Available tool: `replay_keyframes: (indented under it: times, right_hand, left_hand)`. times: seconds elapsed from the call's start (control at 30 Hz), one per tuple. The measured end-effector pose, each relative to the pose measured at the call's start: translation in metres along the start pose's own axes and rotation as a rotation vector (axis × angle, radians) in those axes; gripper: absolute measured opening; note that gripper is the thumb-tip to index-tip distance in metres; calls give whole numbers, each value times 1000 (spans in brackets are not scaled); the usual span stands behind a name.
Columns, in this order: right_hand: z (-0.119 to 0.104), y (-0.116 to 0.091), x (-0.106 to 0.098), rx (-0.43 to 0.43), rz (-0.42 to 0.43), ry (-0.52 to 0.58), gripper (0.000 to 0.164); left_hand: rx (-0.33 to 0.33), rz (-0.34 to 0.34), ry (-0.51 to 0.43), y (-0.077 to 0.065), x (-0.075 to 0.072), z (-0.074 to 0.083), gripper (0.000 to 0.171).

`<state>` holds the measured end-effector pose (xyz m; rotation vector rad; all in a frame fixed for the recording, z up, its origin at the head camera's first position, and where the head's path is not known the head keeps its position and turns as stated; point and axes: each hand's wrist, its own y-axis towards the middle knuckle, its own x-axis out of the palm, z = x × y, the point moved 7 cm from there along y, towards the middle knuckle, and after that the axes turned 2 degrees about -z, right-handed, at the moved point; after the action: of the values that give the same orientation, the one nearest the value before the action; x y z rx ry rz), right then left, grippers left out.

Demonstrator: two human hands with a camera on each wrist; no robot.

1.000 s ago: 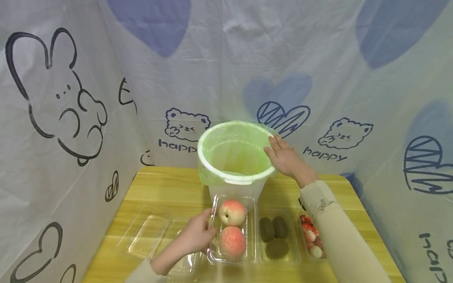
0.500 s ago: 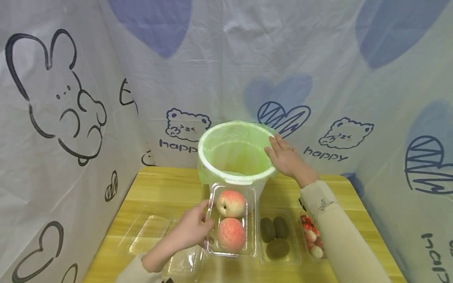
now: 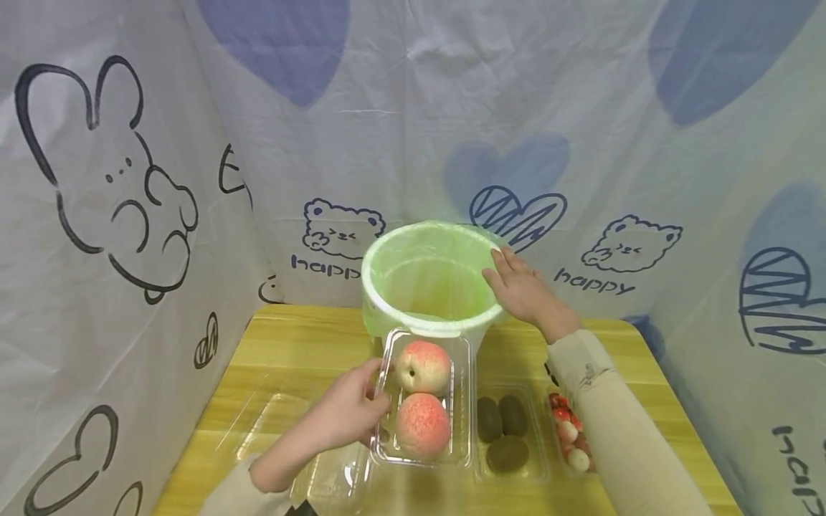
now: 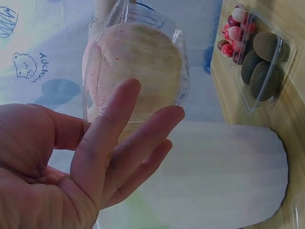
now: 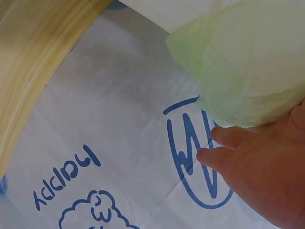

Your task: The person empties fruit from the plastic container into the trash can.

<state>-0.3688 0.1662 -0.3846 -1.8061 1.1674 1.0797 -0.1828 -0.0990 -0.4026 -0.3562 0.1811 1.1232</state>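
My left hand (image 3: 345, 408) grips the left edge of a clear plastic fruit box (image 3: 465, 430). Two pink-and-cream peaches lie in it, an upper peach (image 3: 422, 368) and a lower peach (image 3: 422, 425). In the left wrist view, the box's side wall (image 4: 183, 81) is above the bent fingers (image 4: 102, 133). Behind the box stands a white bin (image 3: 371, 290) lined with a green bag (image 3: 426, 276). My right hand (image 3: 529, 294) rests with extended fingers on the bin's right rim. The right wrist view has its fingertips beside the green liner (image 5: 248, 71).
Right of the peaches, a clear box (image 3: 535, 430) holds dark kiwis (image 3: 506, 454). Farther right, small red-and-white fruits (image 3: 568, 430) are partly behind my right sleeve. Clear plastic containers (image 3: 332, 476) lie at left on the wooden table (image 3: 310, 337). Printed white sheets (image 3: 413, 143) surround it.
My left hand has lifted the peach box and brought it up in front of the bin, its top edge now near the bin's front rim. The right hand stays on the rim.
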Motion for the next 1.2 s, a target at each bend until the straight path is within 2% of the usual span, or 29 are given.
replay_keyframes:
  times: [0.37,0.6,0.87,1.2]
  right_hand:
    - [-1,-1,-1,-6,8,-3,73]
    - [0,-1,0,-8,5,5,74]
    - [-1,-2,-1,5,6,15,72]
    - [-3,-2,-2,7,4,13,73]
  left_hand:
    - [-9,-36,-25,-6,2,2,70]
    - [3,-65,-28,-11,4,6,64]
    - [31,-69,-78,-6,-9,20,64]
    - [45,-124,-111,-4,-15,35,62]
